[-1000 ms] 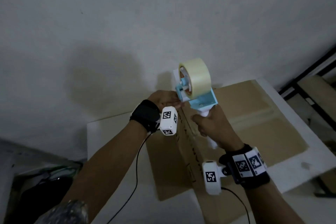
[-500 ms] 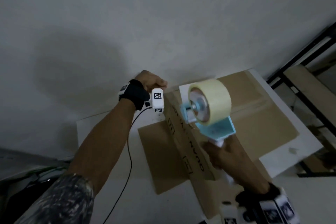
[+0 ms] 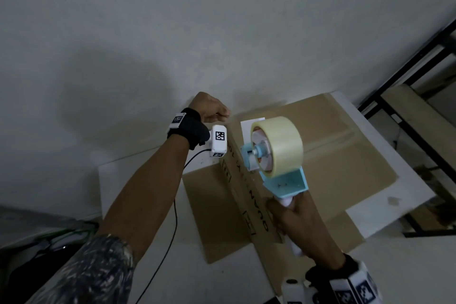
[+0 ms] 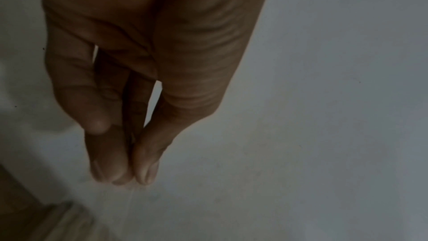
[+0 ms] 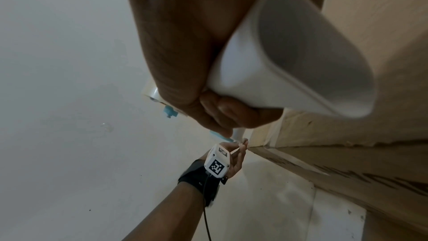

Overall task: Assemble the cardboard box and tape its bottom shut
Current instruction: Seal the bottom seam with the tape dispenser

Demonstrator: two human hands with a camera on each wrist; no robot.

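Observation:
The brown cardboard box (image 3: 333,155) stands on a white table (image 3: 138,180), its printed side (image 3: 249,195) facing left. My right hand (image 3: 291,215) grips the white handle (image 5: 289,52) of a blue tape dispenser (image 3: 286,182) carrying a roll of clear tape (image 3: 278,145), held above the box's near left edge. My left hand (image 3: 225,115) is at the box's far left corner, thumb and index finger pinched together (image 4: 129,179) on the tape end. A faint clear strip (image 4: 132,199) runs from them towards the box. The box's bottom seam is hidden by the dispenser.
An open flap (image 3: 212,217) lies flat on the table left of the box. A grey wall rises right behind the table. A black-framed shelf rack (image 3: 407,76) stands to the right. A black cable (image 3: 172,229) hangs from my left wrist. Dark clutter (image 3: 37,254) lies lower left.
My right hand has drawn the dispenser back towards me along the box. My left hand, which was at the dispenser's front, has stayed pinched at the box's far corner.

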